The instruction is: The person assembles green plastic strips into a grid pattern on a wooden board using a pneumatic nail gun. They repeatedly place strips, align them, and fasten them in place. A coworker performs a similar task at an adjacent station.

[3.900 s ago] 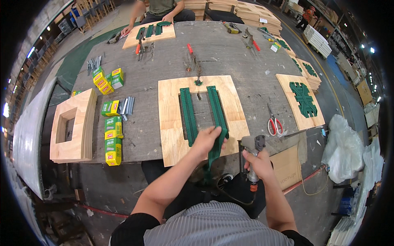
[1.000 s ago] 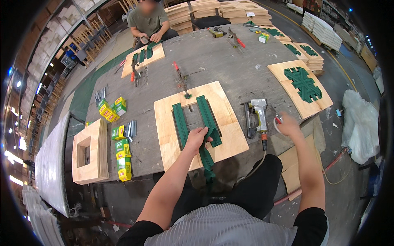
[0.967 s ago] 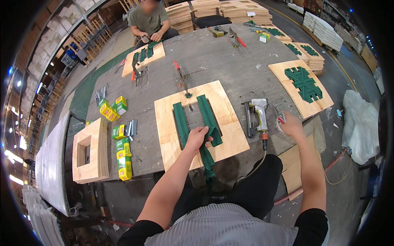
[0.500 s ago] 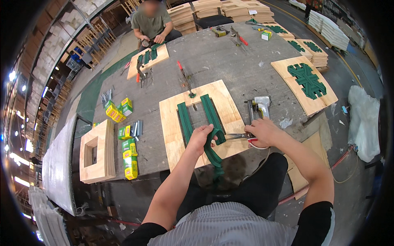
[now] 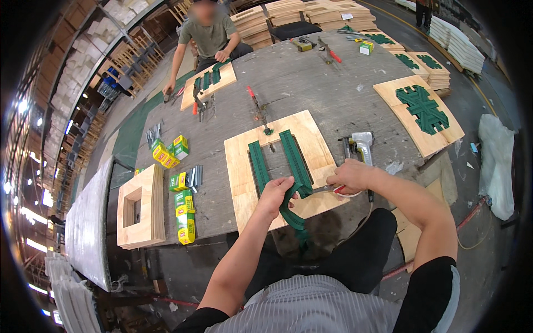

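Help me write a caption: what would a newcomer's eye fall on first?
Green straps on the wooden board, front and centre, stand out. There the left grip pinches one, and the right grip holds red-handled scissors close by. Yellow-green boxes sit left on the table.

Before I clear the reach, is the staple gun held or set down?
Set down: the staple gun lies on the table; the right hand holds scissors.

Left grip [image 5: 276, 197] and right grip [image 5: 352, 176] curled, 2 forearms [image 5: 239, 256] bare

Lights [image 5: 37, 217] glow left of what seems shelving [image 5: 123, 31].
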Demonstrator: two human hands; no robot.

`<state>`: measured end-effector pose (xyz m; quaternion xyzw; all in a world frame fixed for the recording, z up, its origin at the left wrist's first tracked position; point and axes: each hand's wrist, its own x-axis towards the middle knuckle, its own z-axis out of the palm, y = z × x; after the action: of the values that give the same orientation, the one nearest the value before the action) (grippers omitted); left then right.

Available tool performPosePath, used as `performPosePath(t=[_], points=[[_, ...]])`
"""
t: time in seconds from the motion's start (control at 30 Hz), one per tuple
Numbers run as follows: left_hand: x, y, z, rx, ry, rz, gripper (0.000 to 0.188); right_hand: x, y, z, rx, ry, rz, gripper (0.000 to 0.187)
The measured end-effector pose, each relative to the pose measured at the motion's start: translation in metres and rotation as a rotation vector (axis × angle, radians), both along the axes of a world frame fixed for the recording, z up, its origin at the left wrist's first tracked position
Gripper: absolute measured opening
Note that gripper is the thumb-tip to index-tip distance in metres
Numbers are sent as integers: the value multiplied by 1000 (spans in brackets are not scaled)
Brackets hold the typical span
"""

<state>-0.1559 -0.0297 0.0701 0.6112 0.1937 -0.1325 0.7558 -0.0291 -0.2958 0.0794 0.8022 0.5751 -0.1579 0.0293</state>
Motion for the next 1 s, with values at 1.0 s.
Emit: performPosePath(t=[1.0], points=[[-64, 10, 52, -313, -348, 264, 19, 0, -141, -58, 552, -469, -1249, 44]])
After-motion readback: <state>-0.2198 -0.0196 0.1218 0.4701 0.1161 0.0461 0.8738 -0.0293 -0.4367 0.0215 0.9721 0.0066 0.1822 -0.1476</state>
